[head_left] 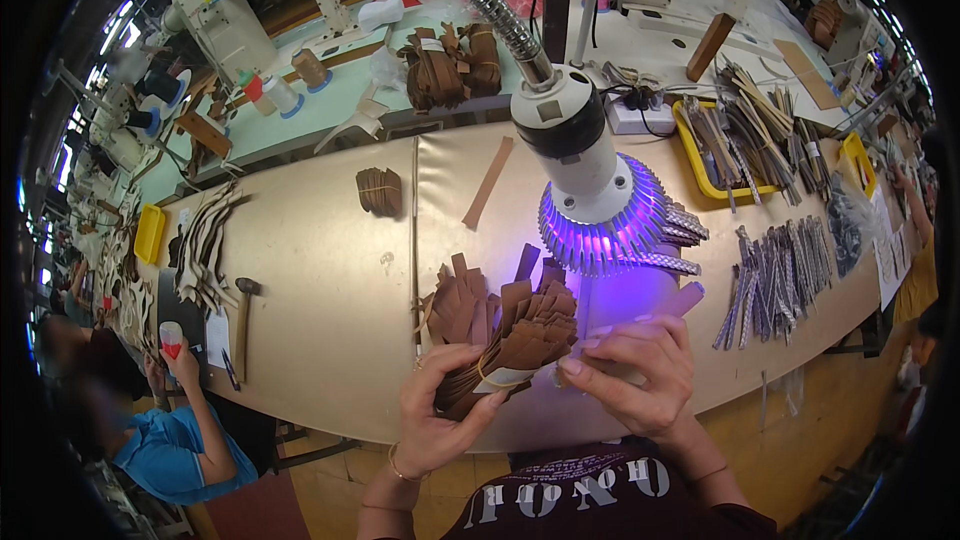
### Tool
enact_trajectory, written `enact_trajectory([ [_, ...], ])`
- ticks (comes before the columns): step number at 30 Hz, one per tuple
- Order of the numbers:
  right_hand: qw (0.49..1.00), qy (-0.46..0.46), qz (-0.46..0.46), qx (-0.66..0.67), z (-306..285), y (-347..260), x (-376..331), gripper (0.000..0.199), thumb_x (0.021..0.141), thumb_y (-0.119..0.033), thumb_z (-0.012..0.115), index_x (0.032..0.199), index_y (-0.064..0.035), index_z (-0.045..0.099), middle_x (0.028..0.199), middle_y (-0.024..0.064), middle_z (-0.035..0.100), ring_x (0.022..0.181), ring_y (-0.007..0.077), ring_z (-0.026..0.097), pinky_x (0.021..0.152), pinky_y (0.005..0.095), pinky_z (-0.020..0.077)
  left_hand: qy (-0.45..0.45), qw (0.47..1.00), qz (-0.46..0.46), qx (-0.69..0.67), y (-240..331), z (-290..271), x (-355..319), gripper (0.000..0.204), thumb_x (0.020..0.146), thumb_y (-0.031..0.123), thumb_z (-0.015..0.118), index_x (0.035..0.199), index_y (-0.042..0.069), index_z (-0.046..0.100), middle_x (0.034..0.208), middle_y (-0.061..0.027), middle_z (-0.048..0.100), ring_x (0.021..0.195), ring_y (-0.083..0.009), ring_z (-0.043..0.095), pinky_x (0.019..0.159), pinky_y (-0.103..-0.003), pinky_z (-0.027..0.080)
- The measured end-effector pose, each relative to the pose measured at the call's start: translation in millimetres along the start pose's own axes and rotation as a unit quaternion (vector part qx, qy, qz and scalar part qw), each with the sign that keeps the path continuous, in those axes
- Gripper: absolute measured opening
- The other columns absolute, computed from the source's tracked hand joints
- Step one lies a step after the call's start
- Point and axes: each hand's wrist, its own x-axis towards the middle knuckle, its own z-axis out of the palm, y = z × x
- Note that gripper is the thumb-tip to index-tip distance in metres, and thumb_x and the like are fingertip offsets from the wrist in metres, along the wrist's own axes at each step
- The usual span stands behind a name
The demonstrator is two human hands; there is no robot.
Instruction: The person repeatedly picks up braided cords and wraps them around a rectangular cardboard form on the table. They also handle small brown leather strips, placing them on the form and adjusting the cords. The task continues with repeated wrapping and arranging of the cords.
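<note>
Lower side of the bundle of brown strips (535, 328) is masked by the left hand (428, 425); whether the strips fanned out at its left (460, 308) belong to it can't be made out. Bundle is held over the near edge of the gold-topped table (320, 340), with thumb and fingers of the left hand clamped around it by the band and white label (508, 377). Right hand (650, 380) is held just beside it, fingers bent and thumb near the index finger; whether anything is pinched can't be told. A pale strip end (685, 298) is seen above its knuckles, rest hidden. Counted: one hammer (243, 325), one small banded bundle (379, 191), one loose flat strip (488, 183), two big brown bundles (450, 68) on the green bench behind, three yellow trays (152, 233). Silver braided strips (775, 275) are too overlapped to be counted. Table beyond the hands is partly blocked by the lamp (600, 210), lit purple; some braided strips are covered by its head. At left a bottle (172, 340) is held by a blue-sleeved co-worker (185, 455); at right a yellow-clothed person (915, 285) is cut off by the fisheye rim.
</note>
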Motion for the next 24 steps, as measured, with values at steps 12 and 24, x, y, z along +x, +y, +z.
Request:
enact_trajectory([
  [12,0.999,0.02,-0.033,-0.028,-5.7,0.9,6.1,0.037,0.07,-0.018,0.076,0.107,-0.0202,0.073,0.091,-0.0034,0.065,0.08,0.0135,0.062,0.077,0.0303,0.0404,-0.008,1.0,0.003,0.008,-0.7,-2.8,-1.7,0.042,0.078,0.003,0.076,0.115,-0.002,0.058,0.109,-0.0139,0.061,0.099,-0.0208,0.06,0.085,-0.031,0.049],
  [24,0.999,-0.046,-0.023,-0.009,1.1,-0.2,3.8,0.038,0.077,-0.016,0.066,0.115,-0.0195,0.069,0.087,-0.0031,0.061,0.071,0.0093,0.058,0.075,0.0314,0.0386,0.0,0.999,-0.027,-0.028,-1.5,1.2,-6.6,0.042,0.078,0.003,0.076,0.115,-0.002,0.058,0.11,-0.0137,0.06,0.1,-0.0205,0.06,0.086,-0.031,0.049],
])
